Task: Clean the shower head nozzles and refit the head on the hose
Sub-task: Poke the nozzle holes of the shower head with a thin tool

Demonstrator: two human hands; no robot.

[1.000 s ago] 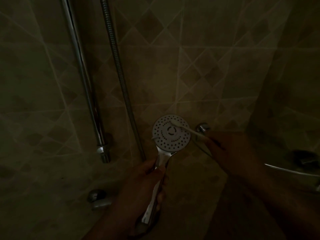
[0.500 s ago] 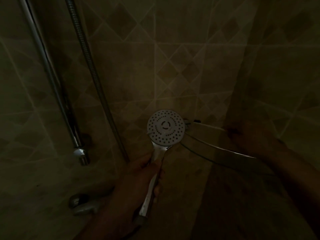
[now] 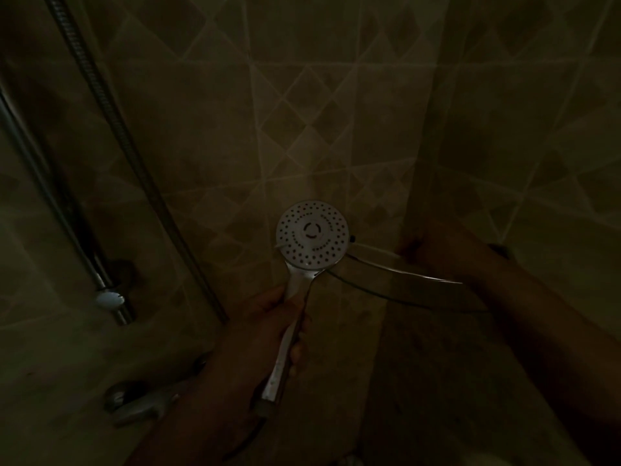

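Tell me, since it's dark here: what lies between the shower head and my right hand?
In the head view, a glass corner shelf spans from the shower head to the right hand.

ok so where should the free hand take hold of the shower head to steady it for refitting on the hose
Probably at the chrome neck just below the round white shower head, coming in from the right. The left hand already wraps the middle of the handle, the nozzle face points at the camera, and the right hand is on that side near the glass corner shelf.
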